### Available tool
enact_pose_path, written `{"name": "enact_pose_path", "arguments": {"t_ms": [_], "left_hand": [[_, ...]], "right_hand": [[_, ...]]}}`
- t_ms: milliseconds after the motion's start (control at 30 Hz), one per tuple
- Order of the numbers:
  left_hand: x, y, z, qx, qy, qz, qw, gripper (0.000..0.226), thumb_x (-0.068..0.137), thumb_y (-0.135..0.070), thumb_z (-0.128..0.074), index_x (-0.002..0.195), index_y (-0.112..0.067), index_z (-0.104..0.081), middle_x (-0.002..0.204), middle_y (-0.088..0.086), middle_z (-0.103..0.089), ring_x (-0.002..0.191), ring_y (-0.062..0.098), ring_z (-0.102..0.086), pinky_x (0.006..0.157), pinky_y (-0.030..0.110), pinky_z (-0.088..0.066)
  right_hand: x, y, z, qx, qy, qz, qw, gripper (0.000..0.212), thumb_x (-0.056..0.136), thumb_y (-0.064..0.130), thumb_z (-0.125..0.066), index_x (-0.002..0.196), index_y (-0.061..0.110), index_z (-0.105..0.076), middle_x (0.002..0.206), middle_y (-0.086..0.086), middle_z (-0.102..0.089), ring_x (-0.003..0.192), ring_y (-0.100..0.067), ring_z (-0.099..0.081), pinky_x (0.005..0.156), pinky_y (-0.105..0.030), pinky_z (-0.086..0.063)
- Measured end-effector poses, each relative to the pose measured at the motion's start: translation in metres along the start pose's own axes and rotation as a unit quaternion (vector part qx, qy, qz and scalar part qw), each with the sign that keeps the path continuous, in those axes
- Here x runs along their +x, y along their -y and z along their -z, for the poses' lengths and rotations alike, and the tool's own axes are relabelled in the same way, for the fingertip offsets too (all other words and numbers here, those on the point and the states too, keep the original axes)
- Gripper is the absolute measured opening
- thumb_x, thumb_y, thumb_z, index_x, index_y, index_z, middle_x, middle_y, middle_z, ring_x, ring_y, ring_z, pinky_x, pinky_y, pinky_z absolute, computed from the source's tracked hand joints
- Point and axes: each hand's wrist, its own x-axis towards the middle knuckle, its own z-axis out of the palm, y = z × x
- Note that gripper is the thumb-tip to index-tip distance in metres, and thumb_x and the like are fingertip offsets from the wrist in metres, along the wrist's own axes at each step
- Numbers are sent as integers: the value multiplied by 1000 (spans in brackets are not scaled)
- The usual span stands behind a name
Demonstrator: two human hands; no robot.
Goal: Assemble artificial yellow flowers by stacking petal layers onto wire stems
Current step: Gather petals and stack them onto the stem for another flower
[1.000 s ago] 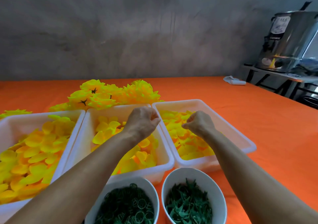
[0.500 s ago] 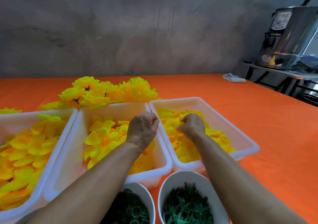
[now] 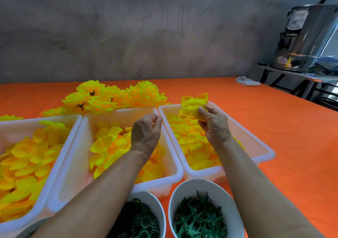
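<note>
Right hand (image 3: 213,126) pinches a yellow petal layer (image 3: 194,106) above the rightmost white tray (image 3: 263,147). Left hand (image 3: 146,133) is curled with fingertips together; whether it holds anything cannot be told. Petal layer judged light, thin, floppy; best taken near its centre. Appearance: bright yellow, cupped lobes.

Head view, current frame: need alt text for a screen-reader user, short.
The person's right hand lifts a yellow petal layer above the right white tray of petals, while the left hand, fingers curled with fingertips pinched, hovers over the middle tray. A third tray, two bowls of green parts and finished yellow flowers sit on an orange table.
</note>
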Motion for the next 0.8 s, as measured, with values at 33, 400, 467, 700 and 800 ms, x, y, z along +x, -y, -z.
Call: {"name": "enact_pose_path", "arguments": {"t_ms": [33, 400, 467, 700, 800], "left_hand": [[0, -1, 0, -14, 2, 7, 1000, 28, 95, -22, -55, 91, 1, -69, 85, 18, -66, 77, 32, -60, 68, 38, -50], [-7, -15, 9, -297, 146, 114, 937, 16, 80, 4, -68, 96, 2, -68, 79, 4, -69, 68, 5, -63, 66, 22, -54], [-6, -15, 9, -286, 139, 105, 942, 17, 81, 4, -68, 98, 3, -68, 89, 15, -70, 80, 18, -66, 79, 36, -55], [-5, -14, 8, -264, 101, 107, 953, 11, 87, -6, -64, 98, -11, -66, 95, 14, -71, 86, 26, -67, 78, 41, -57], [-5, -13, 8, -280, 94, 126, 947, 10, 89, -6, -62, 95, -14, -65, 89, 8, -69, 80, 18, -64, 72, 35, -56]], "right_hand": [[-1, 1, -1, 5, 30, -10, 999, 11, 87, 4, -60, 90, 14, -61, 79, -3, -60, 68, -9, -55, 59, -21, -42], [-20, -8, -8, -159, 155, 23, 975, 26, 75, 8, -74, 67, 16, -50, 63, -4, -53, 56, -13, -51, 54, -25, -37], [-19, -8, -10, -165, 155, 30, 974, 28, 73, 7, -76, 66, 15, -51, 57, -1, -55, 50, -10, -53, 50, -22, -39], [-19, -6, -13, -198, 165, 13, 966, 16, 75, 13, -76, 78, 19, -61, 75, -2, -59, 59, -6, -57, 52, -21, -40], [-19, -6, -13, -199, 179, 8, 964, 15, 76, 9, -74, 79, 18, -63, 68, 6, -64, 55, -2, -60, 53, -20, -43]]}}
